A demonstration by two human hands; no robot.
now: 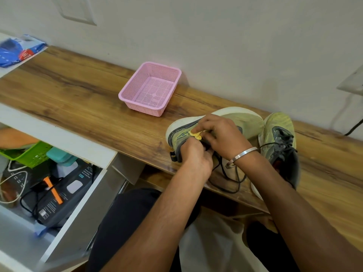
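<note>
Two yellow-green running shoes with grey tongues lie on the wooden desk (78,91). The left shoe (243,119) lies on its side, white sole facing away. My left hand (193,154) and my right hand (220,134) meet over its lacing area, fingers curled. A small yellow knotted piece (196,135) shows between the fingers. Both hands appear to pinch the dark lace there; the exact hold is hidden. Loose black lace (231,185) trails toward the desk's front edge. The right shoe (279,138) stands beside my right wrist, laced. A metal bangle (241,154) circles that wrist.
A pink mesh basket (149,75) sits at the back of the desk by the wall. An open white drawer (51,189) at lower left holds a green basket, cables and a dark box. A blue packet (17,50) lies on a shelf at far left. My legs sit below the desk edge.
</note>
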